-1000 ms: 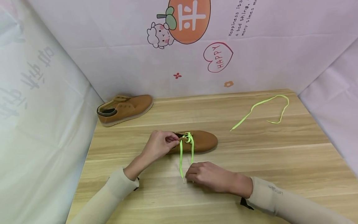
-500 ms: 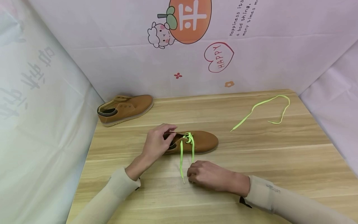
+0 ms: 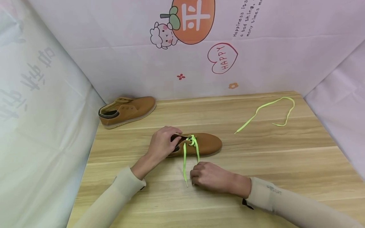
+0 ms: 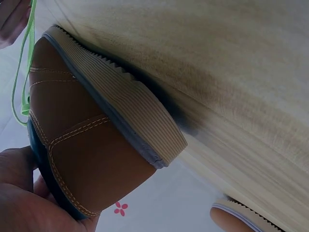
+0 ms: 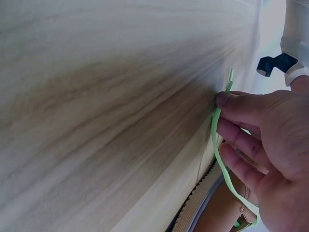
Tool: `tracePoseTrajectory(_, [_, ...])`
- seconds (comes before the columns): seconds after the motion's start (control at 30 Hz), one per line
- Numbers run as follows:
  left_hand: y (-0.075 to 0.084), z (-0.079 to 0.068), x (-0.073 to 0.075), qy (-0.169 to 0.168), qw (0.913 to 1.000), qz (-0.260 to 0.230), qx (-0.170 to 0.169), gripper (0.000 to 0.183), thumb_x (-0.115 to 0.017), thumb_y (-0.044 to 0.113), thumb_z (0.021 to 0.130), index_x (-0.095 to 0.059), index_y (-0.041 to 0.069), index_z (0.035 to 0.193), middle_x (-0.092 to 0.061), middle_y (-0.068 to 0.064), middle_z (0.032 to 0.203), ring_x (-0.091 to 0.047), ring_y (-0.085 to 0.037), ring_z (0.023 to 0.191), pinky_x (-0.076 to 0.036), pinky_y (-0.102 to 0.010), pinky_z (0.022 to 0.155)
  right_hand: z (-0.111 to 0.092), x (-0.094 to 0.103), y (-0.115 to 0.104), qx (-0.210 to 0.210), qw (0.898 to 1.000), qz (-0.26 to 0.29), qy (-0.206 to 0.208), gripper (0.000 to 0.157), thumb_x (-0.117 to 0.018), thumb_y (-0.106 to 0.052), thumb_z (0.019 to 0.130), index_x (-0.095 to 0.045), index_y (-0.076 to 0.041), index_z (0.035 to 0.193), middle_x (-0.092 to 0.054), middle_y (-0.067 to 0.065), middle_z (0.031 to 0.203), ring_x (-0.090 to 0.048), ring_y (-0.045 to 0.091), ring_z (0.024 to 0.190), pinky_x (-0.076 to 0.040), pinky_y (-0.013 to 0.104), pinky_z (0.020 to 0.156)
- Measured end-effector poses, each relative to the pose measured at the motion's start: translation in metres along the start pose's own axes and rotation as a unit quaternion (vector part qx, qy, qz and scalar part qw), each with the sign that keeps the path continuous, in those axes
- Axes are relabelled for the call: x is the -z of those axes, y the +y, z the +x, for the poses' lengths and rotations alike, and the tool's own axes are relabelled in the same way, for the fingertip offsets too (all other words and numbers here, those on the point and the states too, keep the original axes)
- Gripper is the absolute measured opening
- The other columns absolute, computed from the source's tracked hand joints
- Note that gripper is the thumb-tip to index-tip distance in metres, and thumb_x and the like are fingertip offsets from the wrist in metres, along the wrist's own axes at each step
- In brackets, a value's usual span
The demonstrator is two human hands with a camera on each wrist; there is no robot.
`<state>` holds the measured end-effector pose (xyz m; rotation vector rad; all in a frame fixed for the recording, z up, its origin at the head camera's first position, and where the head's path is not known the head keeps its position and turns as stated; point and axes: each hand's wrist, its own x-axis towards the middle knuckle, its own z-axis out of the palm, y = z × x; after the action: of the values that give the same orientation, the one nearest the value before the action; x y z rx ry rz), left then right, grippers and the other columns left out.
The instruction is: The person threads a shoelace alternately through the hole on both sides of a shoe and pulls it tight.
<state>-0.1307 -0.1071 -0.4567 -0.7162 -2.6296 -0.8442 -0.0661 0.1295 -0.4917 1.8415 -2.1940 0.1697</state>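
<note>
A brown leather shoe [image 3: 210,144] rests on its sole mid-table, toe to the right, with a neon-green shoelace [image 3: 197,152] through its front eyelets. My left hand [image 3: 161,144] grips the shoe at its opening, thumb and fingers spread across the collar. In the left wrist view that hand [image 4: 24,203] is at the collar above the heel. Lower right of the shoe, my right hand [image 3: 212,177] pinches one end of the lace. The right wrist view has this lace [image 5: 216,133] between thumb and fingertips, its tip sticking out. The other lace end hangs loose toward me.
At the back left stands a second brown shoe [image 3: 134,109] with bare eyelets. Another neon-green lace [image 3: 262,107] lies loose at the back right. White printed cloth [image 3: 125,63] walls the wooden table [image 3: 271,158] at the back and sides.
My left hand has shifted from the near eyelet flap to the shoe's opening, its fingers wider apart. My right hand, still holding the lace end, has moved slightly toward the shoe.
</note>
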Motion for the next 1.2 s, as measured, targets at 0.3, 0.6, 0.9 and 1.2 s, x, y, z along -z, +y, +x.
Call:
tracePoseTrajectory(0.3, [-0.001, 0.001, -0.003, -0.008, 0.9996, 0.012, 0.023, 0.008, -0.082, 0.015, 0.094, -0.083, 0.013, 0.102, -0.081, -0.001, 0.103, -0.077, -0.021, 0.097, -0.062, -0.041, 0.08, 0.0, 0.006, -0.001, -0.054, 0.997, 0.055, -0.011, 0.008, -0.076, -0.009, 0.096, -0.072, -0.015, 0.092, -0.071, -0.008, 0.089, -0.067, 0.008, 0.081, -0.057, 0.026, 0.075])
tracePoseTrajectory(0.6, [-0.003, 0.004, -0.005, -0.021, 0.9991, 0.003, 0.036, 0.009, -0.077, 0.018, 0.098, -0.084, 0.015, 0.103, -0.081, 0.0, 0.105, -0.077, -0.023, 0.1, -0.062, -0.044, 0.082, 0.003, 0.014, 0.005, -0.086, 0.984, 0.152, 0.034, 0.013, -0.079, -0.004, 0.093, -0.075, -0.011, 0.103, -0.073, -0.005, 0.094, -0.068, 0.005, 0.087, -0.057, 0.019, 0.079])
tracePoseTrajectory(0.9, [-0.002, 0.009, -0.004, -0.039, 0.9958, -0.001, 0.083, 0.013, -0.075, 0.027, 0.1, -0.085, 0.019, 0.102, -0.082, 0.002, 0.104, -0.076, -0.018, 0.091, -0.058, -0.04, 0.069, 0.013, 0.036, 0.018, -0.168, 0.951, 0.246, 0.088, 0.015, -0.078, 0.003, 0.092, -0.078, -0.008, 0.103, -0.077, -0.002, 0.096, -0.072, 0.004, 0.089, -0.057, 0.017, 0.079])
tracePoseTrajectory(1.2, [-0.001, 0.018, 0.001, -0.08, 0.984, -0.051, 0.151, 0.015, -0.075, 0.028, 0.101, -0.086, 0.018, 0.104, -0.078, 0.001, 0.08, -0.023, -0.005, 0.046, -0.021, -0.024, 0.044, 0.02, 0.055, 0.035, -0.325, 0.882, 0.325, 0.105, 0.006, -0.083, -0.004, 0.091, -0.083, -0.007, 0.095, -0.08, 0.0, 0.086, -0.07, 0.002, 0.071, -0.057, 0.02, 0.063])
